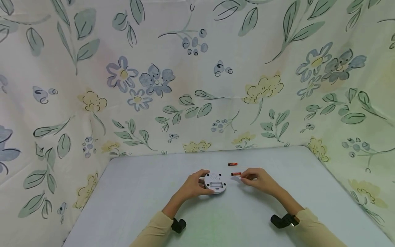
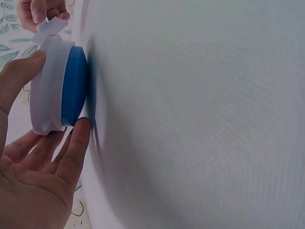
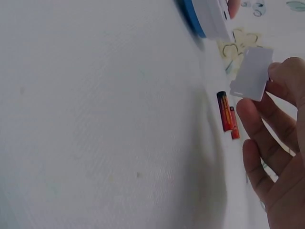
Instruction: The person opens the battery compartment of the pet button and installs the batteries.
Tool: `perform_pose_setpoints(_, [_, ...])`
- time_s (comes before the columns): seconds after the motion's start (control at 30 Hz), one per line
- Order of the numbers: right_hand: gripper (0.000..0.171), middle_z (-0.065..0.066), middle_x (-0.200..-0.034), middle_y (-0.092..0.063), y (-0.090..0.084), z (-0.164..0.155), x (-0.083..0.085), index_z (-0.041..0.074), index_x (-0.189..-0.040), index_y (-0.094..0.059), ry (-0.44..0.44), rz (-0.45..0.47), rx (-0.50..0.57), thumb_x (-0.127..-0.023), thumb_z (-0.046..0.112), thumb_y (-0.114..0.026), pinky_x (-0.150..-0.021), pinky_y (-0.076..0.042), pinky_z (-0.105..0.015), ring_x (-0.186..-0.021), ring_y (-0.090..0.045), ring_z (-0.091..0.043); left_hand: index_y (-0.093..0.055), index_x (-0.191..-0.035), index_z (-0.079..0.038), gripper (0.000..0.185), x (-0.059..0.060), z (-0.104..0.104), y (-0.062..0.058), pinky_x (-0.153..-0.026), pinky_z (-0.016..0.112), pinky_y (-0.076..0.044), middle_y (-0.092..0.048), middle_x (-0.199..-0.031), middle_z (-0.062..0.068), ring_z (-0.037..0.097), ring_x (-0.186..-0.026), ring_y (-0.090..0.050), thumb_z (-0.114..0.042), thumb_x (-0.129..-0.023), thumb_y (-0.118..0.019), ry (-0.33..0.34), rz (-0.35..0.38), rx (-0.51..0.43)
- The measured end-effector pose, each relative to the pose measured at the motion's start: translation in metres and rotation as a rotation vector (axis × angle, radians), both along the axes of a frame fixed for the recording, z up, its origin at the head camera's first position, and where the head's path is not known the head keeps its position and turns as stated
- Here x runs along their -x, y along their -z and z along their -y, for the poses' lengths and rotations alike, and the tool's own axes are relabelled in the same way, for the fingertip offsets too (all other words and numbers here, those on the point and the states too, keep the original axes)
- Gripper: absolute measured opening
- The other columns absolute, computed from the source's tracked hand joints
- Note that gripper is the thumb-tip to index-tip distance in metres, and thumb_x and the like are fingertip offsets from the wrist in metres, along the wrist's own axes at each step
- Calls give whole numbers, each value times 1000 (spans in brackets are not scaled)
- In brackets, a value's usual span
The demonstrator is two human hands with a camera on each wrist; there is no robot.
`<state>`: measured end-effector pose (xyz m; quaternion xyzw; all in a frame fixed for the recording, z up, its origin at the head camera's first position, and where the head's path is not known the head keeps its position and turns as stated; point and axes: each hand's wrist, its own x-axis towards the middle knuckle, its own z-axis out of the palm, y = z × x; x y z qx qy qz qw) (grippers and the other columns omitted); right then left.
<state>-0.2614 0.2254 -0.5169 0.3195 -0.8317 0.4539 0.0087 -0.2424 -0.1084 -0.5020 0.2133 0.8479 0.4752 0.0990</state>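
Head view shows the left hand (image 1: 193,185) grasping the round white device (image 1: 215,183) near the middle of the counter (image 1: 148,192), its battery bay up. Just right, the right hand (image 1: 257,179) pinches the small cover (image 3: 251,74). Farther off lie two batteries (image 1: 236,174). Best keep the device steady and the cover aside.

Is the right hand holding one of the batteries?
No, the right hand pinches a small white cover, while both batteries lie on the table beside it.
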Motion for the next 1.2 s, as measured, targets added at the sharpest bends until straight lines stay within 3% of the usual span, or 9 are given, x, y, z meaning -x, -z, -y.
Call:
perform_pose_setpoints(0.27, [6, 9, -93, -71, 4, -15, -2, 7, -99, -77, -24, -54, -46, -93, 8, -76, -70, -57, -28, -78, -66, -10, -53, -144, -4, 76, 0, 0, -1, -83, 32, -56, -58, -135, 12, 25, -107, -66, -18, -80, -90, -16, 9, 18])
perform_pose_setpoints(0.43, [7, 10, -92, -70, 4, -19, -5, 10, -98, -77, -41, -24, -64, -92, 8, -76, -68, -56, -27, -77, -64, -10, -54, -143, -5, 75, 0, 2, 0, -83, 32, -56, -58, -136, 12, 25, -107, -66, -18, -79, -91, -22, 6, 30])
perform_pose_setpoints(0.8, [7, 0, -93, -71, 3, -21, -10, 14, -100, -76, -157, 11, -71, -94, 11, -76, -72, -56, -28, -81, -64, -12, -54, -144, -6, 76, -1, 6, 0, -84, 32, -56, -57, -138, 12, 26, -108, -65, -20, -79, -91, -13, 15, 27])
perform_pose_setpoints(0.97, [11, 0, -97, -72, 2, -22, -8, 11, -104, -75, -120, 18, -90, -94, 15, -76, -72, -56, -28, -83, -64, -13, -54, -144, -4, 75, 0, 7, 0, -85, 34, -56, -57, -137, 12, 27, -109, -65, -19, -80, -91, -9, 20, 16])
perform_pose_setpoints(1.2, [31, -9, -109, -69, 1, -24, 3, 3, -117, -70, -27, 54, -76, -93, 21, -79, -78, -56, -30, -92, -65, -21, -54, -143, -3, 75, 0, 7, 0, -84, 32, -56, -57, -137, 14, 26, -108, -65, -18, -79, -91, 3, 13, 11])
